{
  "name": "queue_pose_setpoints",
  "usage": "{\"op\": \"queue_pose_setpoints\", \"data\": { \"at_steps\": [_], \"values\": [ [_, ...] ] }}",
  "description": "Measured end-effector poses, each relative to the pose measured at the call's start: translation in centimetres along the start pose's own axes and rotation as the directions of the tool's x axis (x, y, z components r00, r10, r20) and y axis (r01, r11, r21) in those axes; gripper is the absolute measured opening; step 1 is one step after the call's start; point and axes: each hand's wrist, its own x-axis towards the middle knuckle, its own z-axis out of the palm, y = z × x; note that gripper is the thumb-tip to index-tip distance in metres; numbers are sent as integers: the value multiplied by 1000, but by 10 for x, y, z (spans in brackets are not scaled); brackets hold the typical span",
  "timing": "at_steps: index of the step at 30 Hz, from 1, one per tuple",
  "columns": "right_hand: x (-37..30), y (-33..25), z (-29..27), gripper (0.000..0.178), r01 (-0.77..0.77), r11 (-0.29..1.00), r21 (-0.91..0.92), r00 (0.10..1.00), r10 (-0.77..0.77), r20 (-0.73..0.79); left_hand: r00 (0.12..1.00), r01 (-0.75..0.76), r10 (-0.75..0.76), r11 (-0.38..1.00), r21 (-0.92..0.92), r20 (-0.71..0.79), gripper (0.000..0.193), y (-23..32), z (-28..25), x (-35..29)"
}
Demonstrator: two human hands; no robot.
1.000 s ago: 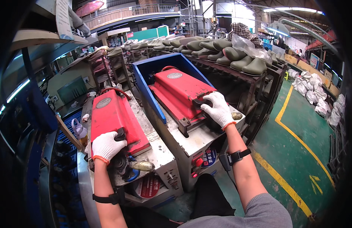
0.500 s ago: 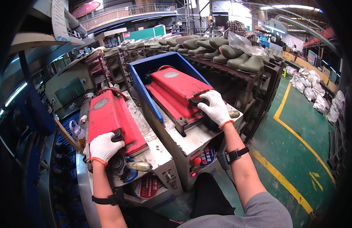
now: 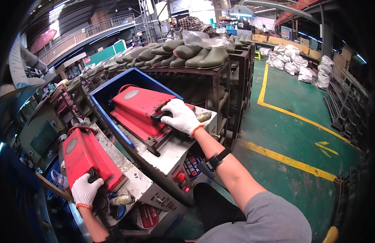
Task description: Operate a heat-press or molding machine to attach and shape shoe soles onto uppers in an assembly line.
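Two red metal machine covers lie side by side before me. My left hand [image 3: 86, 189], in a white knit glove with an orange cuff, is closed on the black handle [image 3: 93, 175] at the near end of the left cover [image 3: 84, 156]. My right hand [image 3: 181, 116], gloved alike, grips the black handle [image 3: 158, 116] of the right cover [image 3: 141, 107]. Both covers are down on their white machine bodies; what is under them is hidden. The right cover sits within a blue surround [image 3: 99, 97]. Wrapped grips [image 3: 122, 200] stick out beside the covers.
Olive-green clogs [image 3: 213, 57] are piled on a dark metal rack [image 3: 219, 75] behind the machines. A red button [image 3: 181, 177] is on the right machine's front. White sacks [image 3: 290, 60] lie at the far right, past yellow lines [image 3: 290, 160] on the green floor.
My view has turned to the right, so the machines appear farther left. Both hands are still on the same handles, and the covers look unmoved.
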Motion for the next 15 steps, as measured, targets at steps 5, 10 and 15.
{"op": "queue_pose_setpoints", "data": {
  "at_steps": [5, 10, 15],
  "values": [
    [-1, 1, 0, 39, -14, 1000, -15, 1000, 15, 13, 1000, -4, 5, 999, 36, -26, 53, -1, 0, 1],
    [0, 0, 0, 39, -11, 1000, -4, 1000, 11, 6, 997, -38, 40, 999, 28, -64, 56, -12, 6, 4],
    [-1, -8, -5, 38, -25, 1000, 3, 999, 25, 33, 997, -42, 45, 998, 44, -56, 58, -12, 6, 4]
  ]
}}
